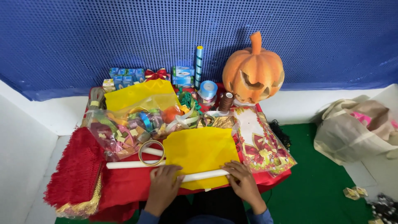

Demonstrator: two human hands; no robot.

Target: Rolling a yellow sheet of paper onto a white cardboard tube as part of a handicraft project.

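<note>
Hands (163, 182) and (244, 180) press flat, fingers spread and clenching nothing, on a white tube (203, 175) lying left-to-right along the near edge of the yellow felt sheet (201, 151), well in front of the pumpkin (253, 70).

Two hands, left (163, 187) and right (245, 182). Two yellow sheets (201, 151) (139, 94). Two white rods (205, 175) (130, 164). One pumpkin (253, 71). One tape ring (151, 152). One brown thread spool (226, 101). One cloth bag (356, 130).
</note>
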